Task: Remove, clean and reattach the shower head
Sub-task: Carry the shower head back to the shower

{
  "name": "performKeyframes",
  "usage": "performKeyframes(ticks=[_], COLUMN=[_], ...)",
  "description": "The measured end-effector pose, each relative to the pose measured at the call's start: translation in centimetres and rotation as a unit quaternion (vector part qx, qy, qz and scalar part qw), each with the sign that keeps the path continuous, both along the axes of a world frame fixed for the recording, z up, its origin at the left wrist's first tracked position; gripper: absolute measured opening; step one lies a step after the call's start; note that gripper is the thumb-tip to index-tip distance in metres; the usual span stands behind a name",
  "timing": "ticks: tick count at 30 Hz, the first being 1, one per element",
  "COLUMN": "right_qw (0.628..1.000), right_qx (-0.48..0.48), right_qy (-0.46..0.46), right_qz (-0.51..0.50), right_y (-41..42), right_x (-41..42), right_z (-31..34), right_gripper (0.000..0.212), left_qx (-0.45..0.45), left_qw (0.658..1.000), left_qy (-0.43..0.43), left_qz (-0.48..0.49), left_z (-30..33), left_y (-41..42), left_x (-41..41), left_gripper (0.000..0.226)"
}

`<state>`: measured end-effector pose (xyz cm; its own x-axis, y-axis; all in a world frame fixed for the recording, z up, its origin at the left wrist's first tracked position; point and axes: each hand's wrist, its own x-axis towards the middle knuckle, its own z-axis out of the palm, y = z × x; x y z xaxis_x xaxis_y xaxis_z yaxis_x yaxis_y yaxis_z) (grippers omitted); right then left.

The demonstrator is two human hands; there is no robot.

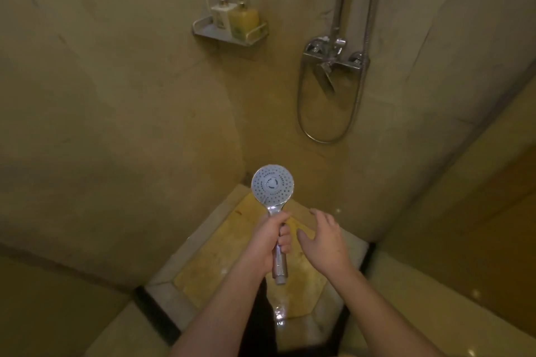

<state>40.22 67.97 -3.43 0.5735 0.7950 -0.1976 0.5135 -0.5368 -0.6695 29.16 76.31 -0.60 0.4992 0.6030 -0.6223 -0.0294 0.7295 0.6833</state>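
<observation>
Forearms: two bare forearms enter from the bottom edge and converge toward the middle of the frame.
Left hand (268, 240): fist wrapped round the upper part of the chrome handle; fingers (285, 239) curled tight against it, thumb lying across the neck just below the round face.
Shower head (272, 186): detached from its hose, held upright in front of the person above the shower floor; the perforated spray face looks toward the camera, and the bare threaded end of the handle sticks out below the fist.
Right hand (323, 239): just beside the handle, not touching it; palm turned toward the handle, fingers loosely spread and slightly bent, holding nothing.
Shower floor (307, 278): yellowish sunken tray with a pale raised border, below both hands.
Wall shelf (229, 33): upper left of centre, carrying two pump bottles (236, 19) side by side.
Mixer valve (333, 56): on the wall at upper right, below a vertical riser.
Hose (324, 136): hangs in a loop beneath the mixer, well apart from the shower head.
</observation>
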Motion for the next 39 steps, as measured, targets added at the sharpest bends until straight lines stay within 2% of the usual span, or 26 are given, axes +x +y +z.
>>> performKeyframes(ticks=[5, 12, 16, 21, 30, 36, 39], right_qw=[0.998, 0.995, 0.994, 0.992, 0.977, 0.951, 0.942], right_qx=[0.001, -0.008, -0.016, 0.007, 0.105, 0.198, 0.214], right_qy=[0.023, 0.017, 0.012, -0.016, -0.137, -0.202, -0.248], right_qz=[-0.066, -0.096, -0.103, -0.123, -0.124, -0.121, -0.075], right_y=[4.8, 16.1, 20.8, 24.1, 26.8, 27.8, 27.9], right_x=[2.1, 5.3, 6.7, 9.4, 16.7, 22.2, 24.2], right_z=[-0.4, 1.4, 2.9, 5.4, 14.7, 23.9, 29.1], right_gripper=[0.062, 0.065, 0.068, 0.066, 0.054, 0.045, 0.042], left_qx=[0.012, 0.014, 0.043, 0.095, 0.160, 0.234, 0.271], left_qw=[0.998, 0.996, 0.990, 0.981, 0.961, 0.936, 0.923], left_qy=[-0.015, -0.002, 0.014, -0.018, -0.104, -0.159, -0.181], left_qz=[-0.054, -0.092, -0.133, -0.166, -0.201, -0.209, -0.203], left_z=[0.0, 1.7, 3.2, 7.3, 14.8, 21.4, 25.6], left_y=[6.7, 18.2, 23.5, 27.6, 30.9, 31.9, 32.3], left_x=[4.1, 7.9, 9.3, 11.3, 16.7, 21.0, 23.1], left_gripper=[0.023, 0.022, 0.022, 0.018, 0.016, 0.019, 0.019])
